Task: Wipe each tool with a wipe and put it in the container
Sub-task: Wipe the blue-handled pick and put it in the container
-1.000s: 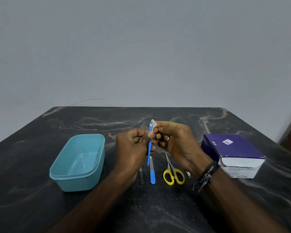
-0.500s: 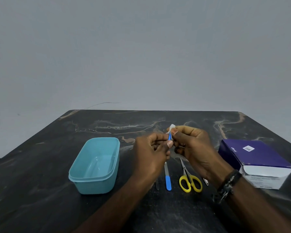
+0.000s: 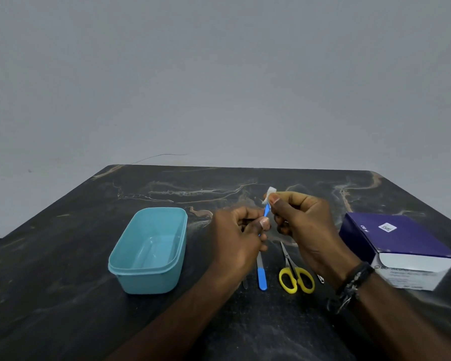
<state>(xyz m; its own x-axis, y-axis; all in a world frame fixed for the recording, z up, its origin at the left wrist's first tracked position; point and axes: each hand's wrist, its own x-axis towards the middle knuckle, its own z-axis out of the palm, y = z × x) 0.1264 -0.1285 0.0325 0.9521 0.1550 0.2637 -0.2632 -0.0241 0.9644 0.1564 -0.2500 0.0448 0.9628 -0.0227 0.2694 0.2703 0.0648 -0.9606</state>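
Observation:
My left hand (image 3: 238,234) pinches a thin blue tool (image 3: 266,211) and holds it nearly upright above the table. My right hand (image 3: 303,225) presses a small white wipe (image 3: 269,194) around the tool's upper end. An empty teal container (image 3: 151,250) stands to the left of my hands. On the table below my hands lie a blue-handled file (image 3: 261,276), yellow-handled scissors (image 3: 294,276), a small metal tool (image 3: 244,284) mostly hidden by my left wrist, and another metal piece (image 3: 320,278) half hidden by my right wrist.
A purple and white box (image 3: 399,247) lies at the right of the dark marbled table (image 3: 63,256). A grey wall rises behind the table's far edge. A black wristband sits on my right wrist.
The wipe in my right hand has slid up to the tool's upper end. The view has shifted, so everything on the table sits further right in frame.

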